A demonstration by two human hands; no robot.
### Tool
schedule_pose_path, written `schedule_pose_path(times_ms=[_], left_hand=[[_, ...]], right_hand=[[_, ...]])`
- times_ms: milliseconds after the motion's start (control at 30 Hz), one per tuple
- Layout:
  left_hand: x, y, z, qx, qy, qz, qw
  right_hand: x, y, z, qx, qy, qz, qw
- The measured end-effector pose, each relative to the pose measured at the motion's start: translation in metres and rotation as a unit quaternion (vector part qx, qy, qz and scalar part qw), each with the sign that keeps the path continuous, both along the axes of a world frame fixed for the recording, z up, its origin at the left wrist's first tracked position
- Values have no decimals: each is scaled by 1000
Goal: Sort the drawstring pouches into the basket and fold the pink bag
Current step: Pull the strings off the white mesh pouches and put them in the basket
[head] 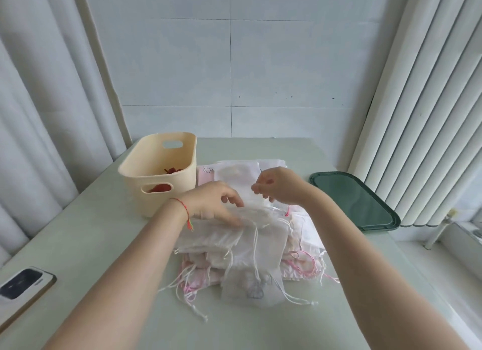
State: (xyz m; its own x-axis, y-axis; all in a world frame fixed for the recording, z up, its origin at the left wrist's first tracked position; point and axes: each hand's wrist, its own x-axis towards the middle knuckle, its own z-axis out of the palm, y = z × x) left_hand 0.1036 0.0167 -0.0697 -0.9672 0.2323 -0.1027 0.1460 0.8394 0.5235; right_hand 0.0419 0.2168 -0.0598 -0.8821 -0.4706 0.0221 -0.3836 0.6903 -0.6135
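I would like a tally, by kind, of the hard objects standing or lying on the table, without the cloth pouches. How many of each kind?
Cream plastic basket with handle cut-outs: 1
Dark green rounded plastic tray: 1
White smartphone lying with its camera side up: 1
Total: 3
The heap of white and pink drawstring pouches overlaps too much to count.

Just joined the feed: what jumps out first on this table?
Both hands, left hand and right hand, work a sheer white pouch above the pile of pouches at the table's centre. A cream basket with something red inside sits left of it; a green tray lies right.
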Motion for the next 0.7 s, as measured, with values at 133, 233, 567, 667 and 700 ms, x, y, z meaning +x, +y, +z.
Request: schedule_pose_path(times_ms=[133, 233, 567, 667, 700], left_hand=[[3, 4, -5, 57, 101, 95, 989], [7, 9, -2, 87, 145, 67, 983], [-9, 60, 16, 101, 191, 56, 975], [-17, 74, 14, 87, 170, 45, 981], [-19, 77, 13, 84, 167, 43, 981]], right_hand=[[20, 3, 16, 17, -6, 25, 1000], [16, 8, 15, 6, 47, -41, 998], [-2, 59, -41, 167, -27, -136, 976], [-2, 57, -47, 163, 46, -155, 973], [-2, 56, -48, 180, 52, -148, 971]])
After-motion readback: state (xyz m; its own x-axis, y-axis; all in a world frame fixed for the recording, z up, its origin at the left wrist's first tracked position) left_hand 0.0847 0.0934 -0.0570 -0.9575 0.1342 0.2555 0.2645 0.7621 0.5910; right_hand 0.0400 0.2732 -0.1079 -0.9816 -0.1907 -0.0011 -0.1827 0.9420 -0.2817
